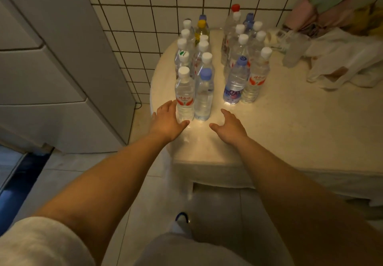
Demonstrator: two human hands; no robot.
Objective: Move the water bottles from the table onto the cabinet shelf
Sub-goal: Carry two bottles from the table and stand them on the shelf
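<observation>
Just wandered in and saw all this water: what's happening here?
A person is reaching both hands toward water bottles standing in two clusters on a table. The left hand touches the nearest white-capped bottle; the right hand hovers open, holding nothing. No bottle is lifted yet.

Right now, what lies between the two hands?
In the head view, only bare table lies between the left hand and the right hand; the nearest bottles stand just beyond.

Two groups of clear plastic water bottles point(204, 91) stand on the pale round table point(279, 124). About nine are on the left, about ten on the right. Most caps are white.
</observation>
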